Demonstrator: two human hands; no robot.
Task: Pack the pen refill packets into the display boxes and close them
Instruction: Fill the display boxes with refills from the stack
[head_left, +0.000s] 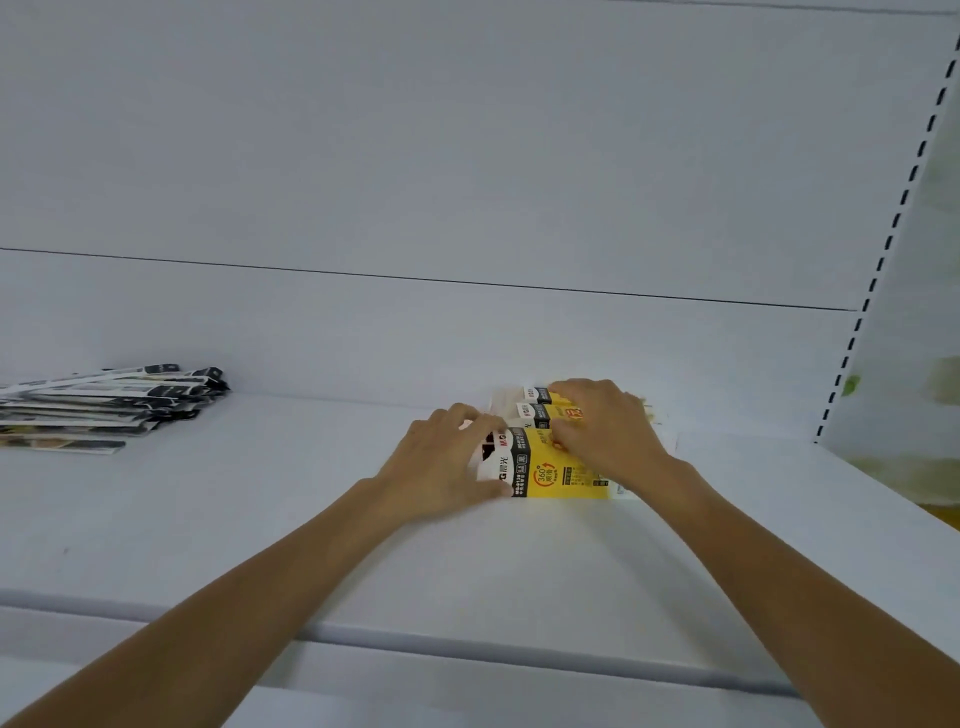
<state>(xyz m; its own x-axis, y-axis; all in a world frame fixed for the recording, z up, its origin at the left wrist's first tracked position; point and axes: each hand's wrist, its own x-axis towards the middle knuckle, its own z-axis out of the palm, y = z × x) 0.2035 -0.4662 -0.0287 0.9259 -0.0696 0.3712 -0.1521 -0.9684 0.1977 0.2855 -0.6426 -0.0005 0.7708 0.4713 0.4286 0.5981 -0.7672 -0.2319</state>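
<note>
A stack of pen refill packets (104, 408) is lying well left of the yellow display boxes (550, 475), not yet packed, so much of the packing seems to be remaining; whether the boxes are closed is unclear. The left hand (447, 467) is curling round the nearest box's left end, gripping it. The right hand (602, 431) is resting bent fingers on the boxes' tops; whether it is gripping or only pressing, I cannot tell.

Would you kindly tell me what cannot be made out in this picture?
Head view:
- front display box: left hand covers its end; closed or not, unclear.
- rear boxes: right hand hides most; count unclear.
- packet stack: cut by left edge; print too small.
</note>
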